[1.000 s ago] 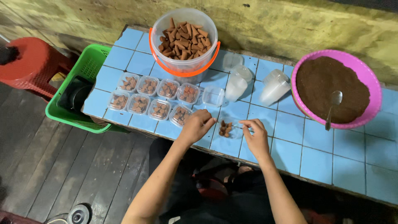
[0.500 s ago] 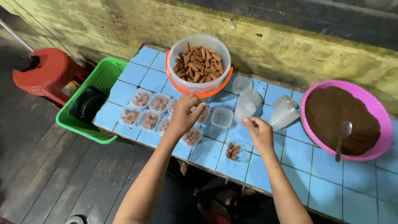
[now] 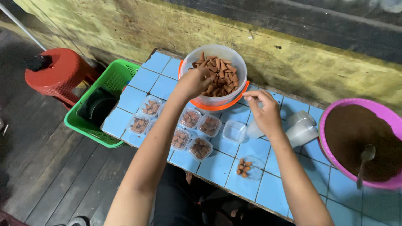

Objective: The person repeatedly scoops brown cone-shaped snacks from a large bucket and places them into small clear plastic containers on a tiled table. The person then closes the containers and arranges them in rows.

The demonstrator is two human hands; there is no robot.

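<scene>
At nine o'clock on the tiled table (image 3: 268,194), seven small clear boxes (image 3: 200,147) already hold brown cones (image 3: 217,77), while one box (image 3: 234,131) near the middle is empty and a part-filled one (image 3: 245,167) sits at six o'clock. The left hand (image 3: 193,81) reaches into the bucket (image 3: 213,102) at twelve o'clock, fingers curled over the cones. The right hand (image 3: 264,114) hovers beside it, fingers narrowly pinched; I cannot tell whether it holds anything.

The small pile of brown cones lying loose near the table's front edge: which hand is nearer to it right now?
Right. The right hand hovers just above and behind the loose cones; the left hand is farther off, reaching into the clear tub of cones.
</scene>
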